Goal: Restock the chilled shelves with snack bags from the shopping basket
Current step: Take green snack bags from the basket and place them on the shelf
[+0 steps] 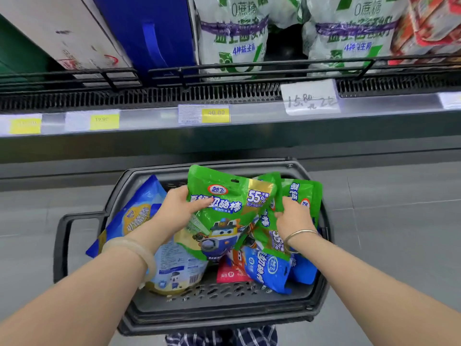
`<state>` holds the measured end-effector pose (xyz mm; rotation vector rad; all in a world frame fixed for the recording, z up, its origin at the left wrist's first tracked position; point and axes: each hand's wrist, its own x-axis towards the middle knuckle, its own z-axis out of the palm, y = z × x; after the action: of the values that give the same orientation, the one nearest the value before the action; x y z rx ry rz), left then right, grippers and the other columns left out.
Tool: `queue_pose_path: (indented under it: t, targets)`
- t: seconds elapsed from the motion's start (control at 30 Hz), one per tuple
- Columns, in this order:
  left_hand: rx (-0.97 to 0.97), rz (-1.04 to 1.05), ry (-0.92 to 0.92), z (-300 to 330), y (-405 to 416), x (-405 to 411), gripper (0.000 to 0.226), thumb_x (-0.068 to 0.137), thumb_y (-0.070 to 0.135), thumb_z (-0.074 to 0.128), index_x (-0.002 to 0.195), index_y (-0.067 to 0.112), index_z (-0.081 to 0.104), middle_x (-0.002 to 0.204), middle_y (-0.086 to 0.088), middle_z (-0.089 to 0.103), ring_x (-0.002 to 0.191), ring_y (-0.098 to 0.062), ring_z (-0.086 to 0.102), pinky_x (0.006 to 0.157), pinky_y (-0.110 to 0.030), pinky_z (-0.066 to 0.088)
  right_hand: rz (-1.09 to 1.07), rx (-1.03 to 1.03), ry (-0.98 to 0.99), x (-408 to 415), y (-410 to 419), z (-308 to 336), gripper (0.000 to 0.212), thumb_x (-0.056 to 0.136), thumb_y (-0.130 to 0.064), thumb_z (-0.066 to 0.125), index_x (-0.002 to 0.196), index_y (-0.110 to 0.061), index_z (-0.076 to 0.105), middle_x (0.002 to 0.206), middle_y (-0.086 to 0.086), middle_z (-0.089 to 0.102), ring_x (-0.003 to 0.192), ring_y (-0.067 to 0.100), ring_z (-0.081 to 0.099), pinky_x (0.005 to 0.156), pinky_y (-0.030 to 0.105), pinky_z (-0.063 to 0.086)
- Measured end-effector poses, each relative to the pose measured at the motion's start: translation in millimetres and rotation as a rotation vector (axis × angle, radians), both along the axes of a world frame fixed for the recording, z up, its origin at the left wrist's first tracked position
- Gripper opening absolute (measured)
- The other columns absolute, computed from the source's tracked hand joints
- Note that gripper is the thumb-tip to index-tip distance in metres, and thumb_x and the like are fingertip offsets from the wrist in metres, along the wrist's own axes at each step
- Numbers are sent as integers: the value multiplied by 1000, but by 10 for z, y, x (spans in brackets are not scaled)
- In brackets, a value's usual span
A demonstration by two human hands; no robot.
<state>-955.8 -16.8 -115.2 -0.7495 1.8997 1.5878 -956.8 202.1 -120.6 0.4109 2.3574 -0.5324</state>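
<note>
The two forearms enter from the bottom edge, nearest the camera, and reach into the shopping basket (309, 302). The left hand (178, 208) grips a green snack bag (224, 213) by its left edge, thumb across the printed front, and holds the bag above the basket contents; this is judged a lift ready for transfer to the shelf. The right hand (293, 216) pinches a second green bag (303, 193) at its edge, fingers curled round the fold, presumably to take two bags in one trip. Both bags sit over the basket, well below the chilled shelf (249, 113).

Blue bags (268, 269) and a yellow-and-blue bag (136, 216) lie beneath and beside the hands. A bangle (136, 248) sits on the left wrist, a bracelet (298, 234) on the right.

Hidden or unclear: the left fingers behind the bag; further bags lower in the basket; the price labels (215, 114), blurred; the shelf products (232, 33), cut off at the top edge.
</note>
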Motion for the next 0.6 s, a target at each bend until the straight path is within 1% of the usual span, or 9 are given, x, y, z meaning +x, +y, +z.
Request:
queue_pose_path:
  t: [0.03,0.13,0.2,0.27,0.33,0.37,0.43,0.5,0.6]
  targets:
    - [-10,-1,10,66,-27,7,14,82,9,67,82,22,65,79,2,70,60,-3,69,56,-17,55,50,-24,30,-20,-48,71,26,87,1,43,69,-15,36,101,27,62,72,35,49,64,33,26]
    - [-8,37,26,337,-125,-27,17,82,7,66,99,11,66,91,-10,71,77,-20,68,76,-32,56,135,-53,86,-128,-117,367,24,81,8,37,90,-15,38,101,25,63,89,37,61,71,37,47]
    - [20,45,58,592,-220,-116,21,82,4,65,103,6,65,91,-12,70,69,-15,69,68,-28,59,250,39,140,-242,-104,675,34,81,4,37,108,-17,40,96,20,62,88,37,61,69,38,46]
    - [54,32,88,874,-326,-228,21,81,1,65,101,4,64,89,-12,71,60,-8,69,58,-21,58,432,140,207,-408,-94,1044,44,83,1,39,120,-22,35,75,12,51,77,34,56,63,36,40]
    - [87,0,116,1195,-443,-351,19,80,-3,65,97,3,64,82,-7,73,56,-7,69,55,-19,57,559,155,257,-625,-117,1474,40,89,-5,40,122,-28,36,73,11,49,79,34,59,62,34,37]
    - [108,-28,136,1377,-507,-413,18,79,-4,65,95,3,64,76,-2,74,56,-7,69,55,-19,57,596,136,280,-747,-142,1718,35,93,-11,41,123,-29,39,84,16,58,87,35,61,64,34,38]
    - [146,-79,175,1725,-598,-521,20,77,-6,65,94,5,65,73,1,76,62,-12,70,64,-26,60,668,93,314,-992,-201,2197,31,96,-21,41,126,-29,45,104,18,64,97,33,60,70,34,41]
    - [170,-112,244,2109,-662,-630,23,75,-6,67,94,7,66,85,-8,76,75,-21,70,76,-35,59,718,17,388,-1195,-281,2714,30,95,-27,46,124,-26,52,108,14,66,99,30,59,79,33,39]
    - [255,-137,346,2700,-768,-800,26,73,-3,68,94,12,67,87,-6,77,76,-18,72,66,-27,59,746,-183,565,-1379,-467,3487,23,89,-26,56,107,-16,65,101,8,71,93,25,63,80,27,41]
